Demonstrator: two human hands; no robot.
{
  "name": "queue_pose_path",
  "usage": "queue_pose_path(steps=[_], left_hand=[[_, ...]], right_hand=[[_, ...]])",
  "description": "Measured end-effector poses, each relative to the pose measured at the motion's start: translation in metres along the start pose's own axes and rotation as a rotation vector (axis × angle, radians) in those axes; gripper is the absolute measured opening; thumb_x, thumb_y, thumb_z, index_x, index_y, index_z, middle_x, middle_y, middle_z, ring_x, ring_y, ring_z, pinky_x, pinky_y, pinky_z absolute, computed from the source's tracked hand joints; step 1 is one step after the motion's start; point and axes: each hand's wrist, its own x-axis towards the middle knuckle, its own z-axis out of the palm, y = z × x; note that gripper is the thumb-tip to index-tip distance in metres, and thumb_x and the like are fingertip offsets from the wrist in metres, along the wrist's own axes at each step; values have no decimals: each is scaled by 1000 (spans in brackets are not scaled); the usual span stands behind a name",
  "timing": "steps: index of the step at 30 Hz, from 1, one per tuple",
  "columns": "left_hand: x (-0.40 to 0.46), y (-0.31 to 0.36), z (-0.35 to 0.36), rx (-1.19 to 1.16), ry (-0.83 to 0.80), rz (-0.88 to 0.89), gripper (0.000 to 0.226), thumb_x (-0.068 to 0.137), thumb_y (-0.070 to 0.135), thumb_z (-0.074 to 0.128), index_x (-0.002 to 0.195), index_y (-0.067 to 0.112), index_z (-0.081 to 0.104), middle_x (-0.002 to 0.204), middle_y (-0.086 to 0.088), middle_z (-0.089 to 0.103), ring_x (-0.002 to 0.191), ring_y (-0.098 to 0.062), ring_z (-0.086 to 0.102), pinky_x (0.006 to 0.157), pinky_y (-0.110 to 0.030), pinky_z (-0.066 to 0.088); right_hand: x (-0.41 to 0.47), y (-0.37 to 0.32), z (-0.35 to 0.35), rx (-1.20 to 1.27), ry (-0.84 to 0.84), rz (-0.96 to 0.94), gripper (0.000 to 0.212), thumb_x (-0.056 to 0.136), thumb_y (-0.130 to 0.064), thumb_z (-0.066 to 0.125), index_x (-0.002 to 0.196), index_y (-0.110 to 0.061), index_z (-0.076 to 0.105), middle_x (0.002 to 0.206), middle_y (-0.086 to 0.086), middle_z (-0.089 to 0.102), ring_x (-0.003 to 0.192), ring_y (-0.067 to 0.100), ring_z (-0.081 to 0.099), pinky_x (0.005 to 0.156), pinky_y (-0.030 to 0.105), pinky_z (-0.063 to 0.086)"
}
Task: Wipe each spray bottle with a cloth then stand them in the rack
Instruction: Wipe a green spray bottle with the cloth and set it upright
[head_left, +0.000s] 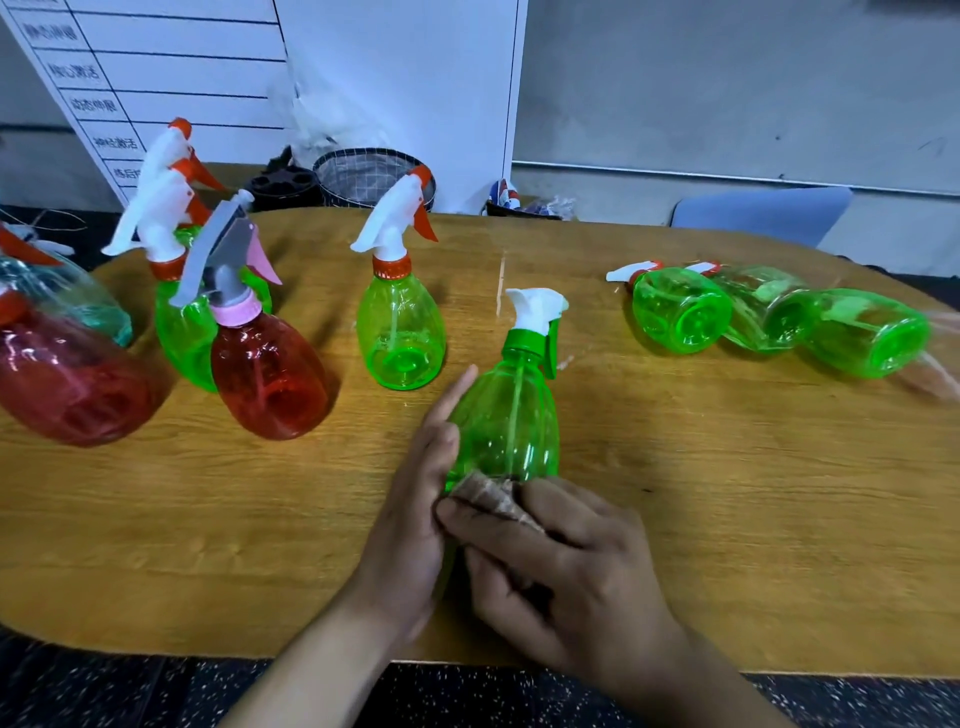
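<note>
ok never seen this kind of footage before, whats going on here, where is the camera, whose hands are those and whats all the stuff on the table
There is no machine here, and only one picture. It comes from a wide-angle camera worn on a person's head, looking forward and down, so the two hands are the wearer's own.

The left hand steadies a green spray bottle with fairly straight fingers. The right hand presses a brownish cloth against the bottle's lower part to wipe it.

On the wooden table, several bottles stand upright to the left and behind: green ones and red ones. Three more green bottles lie on their sides to the right. I cannot make out a rack for certain.
</note>
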Motion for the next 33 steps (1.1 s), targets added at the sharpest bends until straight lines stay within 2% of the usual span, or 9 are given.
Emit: queue_pose_path(steps=[4,7,9,12,14,19,23,28,33], left_hand=[[-1,5,1,-43,22,-28,45,104,42,43,146,46,60,152,0,62,141,-26,59,121,-54,40],[-2,4,1,-41,2,-35,50,105,44,40,153,36,54,153,-2,61,144,-25,56,123,-55,36],[-3,4,2,-52,-12,-56,56,102,54,41,154,35,52,153,1,62,144,-21,56,118,-49,45],[-5,6,1,-35,-11,-61,82,86,77,65,155,36,50,154,5,60,143,-17,56,109,-36,54],[-5,9,1,-14,-18,-49,102,70,79,81,157,36,46,156,7,58,144,-17,56,109,-42,54],[-3,6,0,-4,-46,-19,90,81,56,86,158,36,44,152,2,61,142,-21,58,117,-61,44],[-4,6,2,-12,-29,-18,76,87,46,79,155,37,48,152,4,61,142,-19,58,119,-61,43],[-3,-1,1,-7,-46,-29,57,95,46,67,151,48,53,159,12,54,149,-16,50,122,-60,38],[-5,-7,2,205,-77,71,48,102,51,54,150,46,56,160,25,49,153,-2,39,128,-40,34]], right_hand=[[2,0,-1,86,58,69,26,95,-18,72,120,-18,79,93,-4,62,80,3,56,78,14,46],[9,2,-4,370,281,368,24,99,-21,64,119,-16,76,97,1,72,85,11,68,74,24,52],[15,6,-3,542,448,549,22,99,-16,62,116,-11,75,109,1,77,103,16,72,87,24,54],[19,14,6,666,496,720,24,98,-15,59,116,-13,74,116,1,76,113,15,70,93,22,52],[16,17,12,756,489,773,24,100,-19,57,119,-13,70,115,6,75,109,21,70,90,31,55],[12,15,17,790,455,812,24,103,-24,52,121,-15,65,113,14,72,104,36,69,87,45,58],[13,14,17,760,504,802,24,103,-26,54,121,-15,65,112,12,72,101,30,67,88,47,56],[17,21,8,655,549,697,26,103,-28,56,125,-17,64,125,11,69,119,37,64,104,65,49],[25,29,-9,411,486,569,28,105,-20,56,129,-18,69,127,-6,73,123,16,66,104,35,51]])
